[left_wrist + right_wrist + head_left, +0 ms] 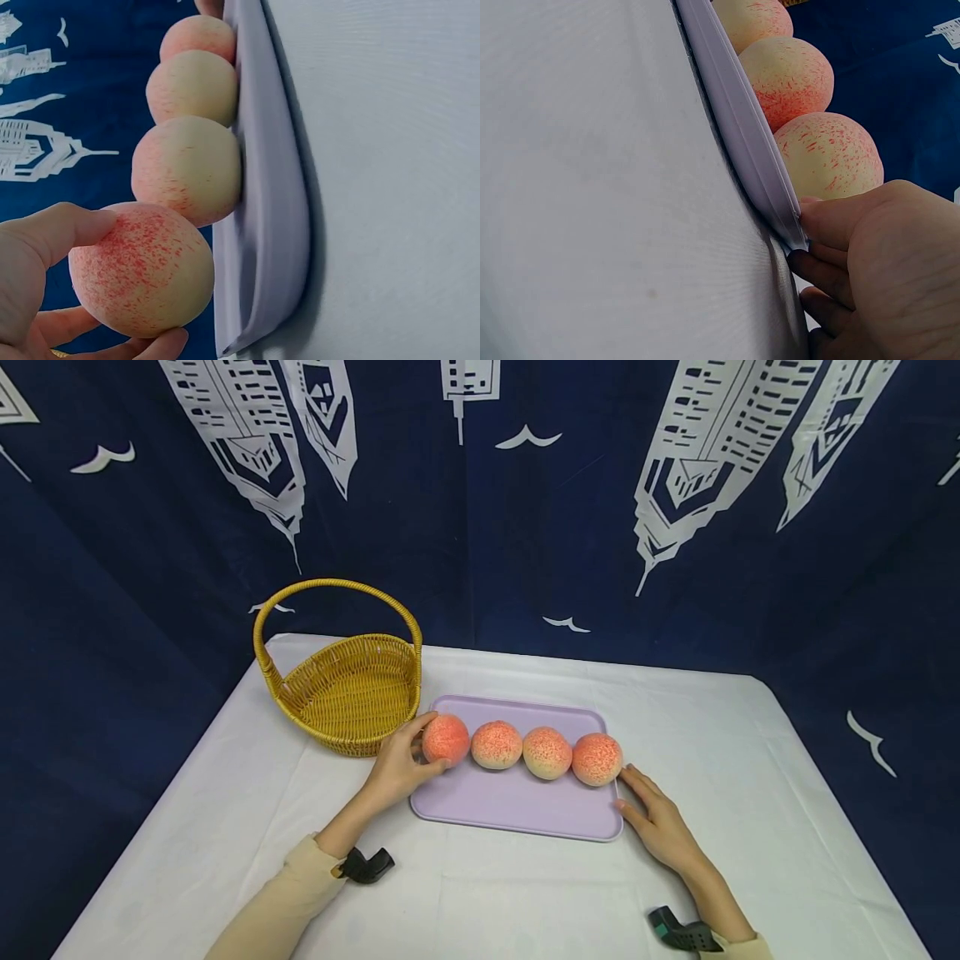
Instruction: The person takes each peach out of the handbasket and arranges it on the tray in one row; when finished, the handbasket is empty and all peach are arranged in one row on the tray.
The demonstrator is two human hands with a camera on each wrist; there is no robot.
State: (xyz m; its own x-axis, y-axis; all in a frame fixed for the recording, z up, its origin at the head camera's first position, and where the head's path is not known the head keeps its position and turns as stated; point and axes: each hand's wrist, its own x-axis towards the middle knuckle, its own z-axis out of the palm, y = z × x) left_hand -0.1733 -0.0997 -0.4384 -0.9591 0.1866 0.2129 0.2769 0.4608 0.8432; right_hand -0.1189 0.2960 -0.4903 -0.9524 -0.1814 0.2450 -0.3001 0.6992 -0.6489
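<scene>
Four round peaches stand in a row on a pale purple tray (517, 810). My left hand (398, 765) holds the leftmost peach (446, 741), thumb and fingers around its sides. In the left wrist view, that peach (146, 274) appears raised beside the tray edge. Two middle peaches (497, 745) lie close together. At the far right end is another peach (597, 759). Beside it, my right hand (663, 822) touches the tray's right rim, its thumb on the edge in the right wrist view; some fingertips are partly hidden there.
A yellow wicker basket (348, 693) with a tall arched handle stands left of the tray, close to my left hand. White cloth (525, 893) covers the table. Behind hangs a dark blue curtain (525, 543) printed with white buildings and birds.
</scene>
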